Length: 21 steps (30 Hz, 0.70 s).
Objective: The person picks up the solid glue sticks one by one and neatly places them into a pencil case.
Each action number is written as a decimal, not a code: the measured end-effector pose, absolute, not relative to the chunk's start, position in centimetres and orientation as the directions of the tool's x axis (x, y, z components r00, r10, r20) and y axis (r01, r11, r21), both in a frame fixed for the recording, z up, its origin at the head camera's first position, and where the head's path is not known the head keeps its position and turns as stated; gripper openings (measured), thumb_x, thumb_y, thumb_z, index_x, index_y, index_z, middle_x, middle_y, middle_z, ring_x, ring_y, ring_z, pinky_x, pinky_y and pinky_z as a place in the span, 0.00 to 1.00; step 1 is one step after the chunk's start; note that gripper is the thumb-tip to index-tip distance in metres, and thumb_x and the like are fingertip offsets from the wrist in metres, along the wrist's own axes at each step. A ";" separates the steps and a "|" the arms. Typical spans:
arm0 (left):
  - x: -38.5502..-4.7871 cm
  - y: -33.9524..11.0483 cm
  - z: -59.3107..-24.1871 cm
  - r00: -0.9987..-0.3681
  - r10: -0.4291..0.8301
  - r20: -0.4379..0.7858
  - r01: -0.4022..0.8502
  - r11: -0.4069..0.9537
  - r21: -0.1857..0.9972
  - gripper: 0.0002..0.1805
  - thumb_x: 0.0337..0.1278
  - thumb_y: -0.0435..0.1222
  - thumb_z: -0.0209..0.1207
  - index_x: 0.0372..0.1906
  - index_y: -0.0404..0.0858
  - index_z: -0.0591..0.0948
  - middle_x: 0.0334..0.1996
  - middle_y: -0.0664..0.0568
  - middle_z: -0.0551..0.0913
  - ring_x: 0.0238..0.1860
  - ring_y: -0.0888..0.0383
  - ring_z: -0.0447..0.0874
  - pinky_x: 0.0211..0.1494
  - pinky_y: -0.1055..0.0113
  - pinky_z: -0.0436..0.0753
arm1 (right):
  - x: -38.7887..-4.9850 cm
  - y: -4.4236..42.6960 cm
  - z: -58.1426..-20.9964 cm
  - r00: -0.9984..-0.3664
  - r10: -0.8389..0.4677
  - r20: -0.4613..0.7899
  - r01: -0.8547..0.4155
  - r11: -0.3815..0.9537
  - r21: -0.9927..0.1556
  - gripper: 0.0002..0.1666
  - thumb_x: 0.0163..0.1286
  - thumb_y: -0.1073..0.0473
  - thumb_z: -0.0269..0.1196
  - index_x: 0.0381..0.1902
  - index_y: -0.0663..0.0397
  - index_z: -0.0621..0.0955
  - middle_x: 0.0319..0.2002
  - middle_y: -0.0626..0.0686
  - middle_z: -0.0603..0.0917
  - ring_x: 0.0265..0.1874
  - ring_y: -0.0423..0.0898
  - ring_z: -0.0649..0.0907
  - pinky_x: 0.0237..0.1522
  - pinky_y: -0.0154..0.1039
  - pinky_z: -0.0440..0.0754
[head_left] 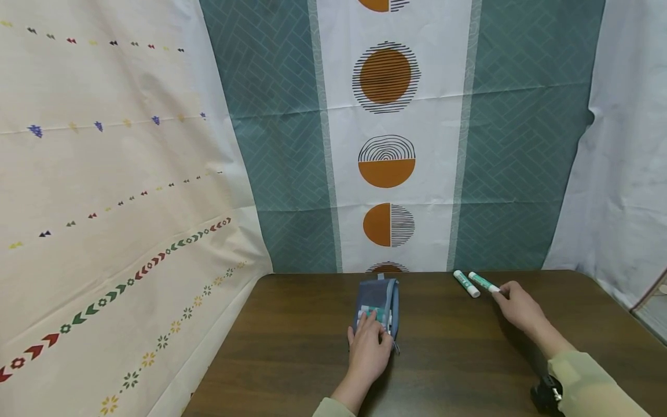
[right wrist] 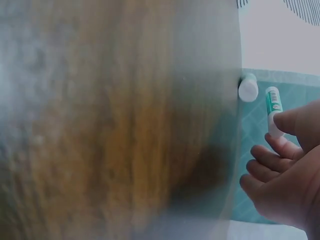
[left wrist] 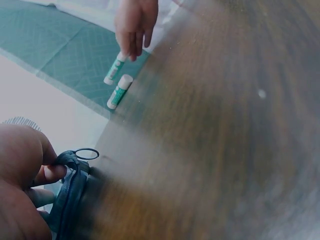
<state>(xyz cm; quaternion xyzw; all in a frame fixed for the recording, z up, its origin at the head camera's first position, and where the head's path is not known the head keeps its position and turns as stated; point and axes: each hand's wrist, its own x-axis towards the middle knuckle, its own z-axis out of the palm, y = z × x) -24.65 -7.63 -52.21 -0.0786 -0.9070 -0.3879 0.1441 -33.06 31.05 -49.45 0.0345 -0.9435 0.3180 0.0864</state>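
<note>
Right hand (head_left: 521,308) pinched a green-and-white tube (head_left: 483,282) right of the pouch (head_left: 369,292), whose edge the left hand (head_left: 369,346) gripped; light, steady pressure seemed best.

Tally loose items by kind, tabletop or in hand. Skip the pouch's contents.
Green-and-white sticks: 2, one of them pinched by the right hand
Pouch: 1, touched by the left hand
Total: 3
</note>
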 end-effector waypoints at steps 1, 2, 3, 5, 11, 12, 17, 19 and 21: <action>-24.6 -7.6 -52.2 -0.946 0.030 0.323 0.254 0.688 0.679 0.13 0.65 0.32 0.61 0.24 0.47 0.75 0.76 0.37 0.78 0.82 0.33 0.66 0.76 0.16 0.52 | -33.0 30.9 -49.4 -0.979 -0.013 0.205 -0.133 0.799 -0.587 0.24 0.87 0.55 0.53 0.57 0.78 0.71 0.48 0.76 0.82 0.38 0.60 0.80 0.41 0.55 0.77; -24.6 -7.6 -52.2 -0.945 0.030 0.325 0.255 0.690 0.677 0.13 0.65 0.32 0.61 0.24 0.47 0.75 0.75 0.37 0.78 0.82 0.33 0.66 0.76 0.16 0.52 | -33.0 30.7 -49.4 -0.975 -0.018 0.221 -0.146 0.802 -0.580 0.24 0.87 0.55 0.54 0.57 0.78 0.72 0.50 0.77 0.83 0.38 0.60 0.80 0.41 0.56 0.78; -24.6 -7.6 -52.2 -0.945 0.030 0.326 0.255 0.691 0.676 0.13 0.65 0.32 0.61 0.25 0.47 0.75 0.75 0.38 0.78 0.82 0.33 0.66 0.76 0.16 0.52 | -33.0 30.5 -49.4 -0.972 -0.021 0.233 -0.156 0.803 -0.576 0.24 0.87 0.56 0.54 0.57 0.78 0.72 0.53 0.78 0.82 0.39 0.61 0.81 0.42 0.56 0.78; -24.6 -7.6 -52.2 -0.945 0.029 0.326 0.255 0.692 0.676 0.13 0.65 0.32 0.60 0.25 0.47 0.75 0.75 0.38 0.78 0.82 0.33 0.66 0.76 0.17 0.52 | -33.0 30.1 -49.2 -0.969 -0.031 0.247 -0.171 0.803 -0.571 0.24 0.86 0.56 0.55 0.58 0.78 0.73 0.58 0.81 0.81 0.41 0.63 0.82 0.43 0.60 0.79; -24.6 -7.6 -52.2 -0.945 0.026 0.325 0.251 0.694 0.675 0.13 0.65 0.32 0.61 0.25 0.47 0.75 0.75 0.38 0.79 0.82 0.34 0.66 0.76 0.17 0.52 | -32.8 28.5 -48.7 -0.965 -0.053 0.258 -0.195 0.800 -0.567 0.24 0.87 0.56 0.56 0.59 0.77 0.73 0.64 0.81 0.78 0.44 0.64 0.84 0.45 0.61 0.81; -24.6 -7.6 -52.2 -0.945 0.025 0.326 0.251 0.694 0.675 0.13 0.65 0.32 0.61 0.24 0.47 0.75 0.75 0.38 0.79 0.82 0.34 0.66 0.76 0.17 0.52 | -32.8 28.2 -48.6 -0.963 -0.058 0.262 -0.202 0.801 -0.564 0.23 0.87 0.56 0.57 0.59 0.76 0.74 0.65 0.81 0.78 0.42 0.62 0.83 0.43 0.58 0.80; -24.6 -7.6 -52.2 -0.946 0.026 0.324 0.252 0.689 0.679 0.13 0.65 0.32 0.61 0.24 0.47 0.75 0.75 0.37 0.79 0.82 0.33 0.66 0.76 0.17 0.52 | -32.5 26.7 -48.1 -0.953 -0.089 0.288 -0.242 0.794 -0.557 0.20 0.86 0.58 0.59 0.59 0.74 0.75 0.66 0.79 0.79 0.41 0.59 0.83 0.41 0.55 0.80; -24.6 -7.6 -52.2 -0.946 0.025 0.324 0.252 0.689 0.680 0.13 0.65 0.32 0.61 0.24 0.47 0.75 0.75 0.37 0.78 0.82 0.33 0.66 0.76 0.17 0.52 | -32.3 26.1 -47.9 -0.953 -0.102 0.286 -0.253 0.790 -0.559 0.21 0.86 0.58 0.59 0.60 0.75 0.75 0.64 0.79 0.80 0.41 0.59 0.83 0.40 0.53 0.80; -24.7 -7.6 -52.2 -0.946 0.024 0.324 0.250 0.691 0.678 0.13 0.65 0.32 0.60 0.24 0.47 0.74 0.75 0.37 0.78 0.82 0.33 0.66 0.76 0.17 0.52 | -32.2 25.6 -47.7 -0.955 -0.117 0.273 -0.258 0.784 -0.565 0.22 0.86 0.57 0.59 0.62 0.75 0.74 0.61 0.77 0.82 0.40 0.58 0.83 0.39 0.52 0.79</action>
